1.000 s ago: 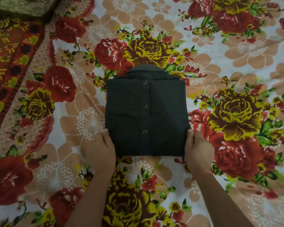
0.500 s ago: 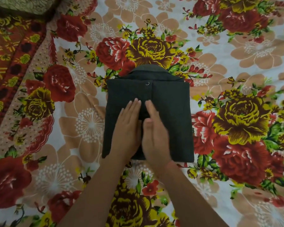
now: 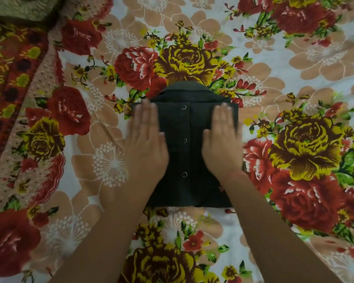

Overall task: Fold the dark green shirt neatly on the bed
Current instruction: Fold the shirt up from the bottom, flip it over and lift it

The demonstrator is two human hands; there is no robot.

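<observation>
Here the folded shirt point(image 3: 185, 152) lies collar away. Left hand point(image 3: 145, 144) and right hand point(image 3: 223, 144) rest flat, open, on either side of its snaps.

My dark green shirt point(image 3: 185, 152) lies flat on the floral bed sheet point(image 3: 294, 68), folded into a compact rectangle, front side up, with its collar point(image 3: 185, 87) at the far end and 3 round snap buttons point(image 3: 184, 140) running down its middle.
</observation>
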